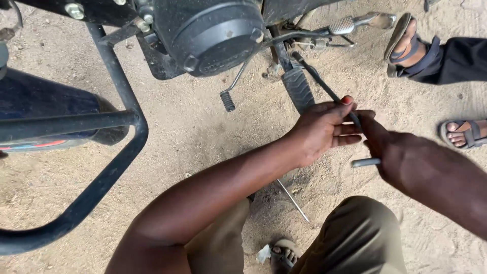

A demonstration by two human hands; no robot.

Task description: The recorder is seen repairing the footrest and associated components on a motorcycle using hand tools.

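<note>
A motorcycle stands over sandy ground, its black engine cover (208,35) at the top. A long thin dark rod (322,85) runs from under the engine down to my hands. My left hand (319,129) grips the rod's near end, thumb on top. My right hand (388,147) meets it from the right, fingers closed around the same rod, and a short grey metal bar (364,163) sticks out from under that hand. Whether the grey bar is a tool's handle I cannot tell.
A black crash-guard tube (119,157) curves across the left. The footpeg (298,89) and gear lever (228,99) hang below the engine. A thin metal rod (293,200) lies on the sand between my knees. Another person's sandalled feet (406,45) are at top right.
</note>
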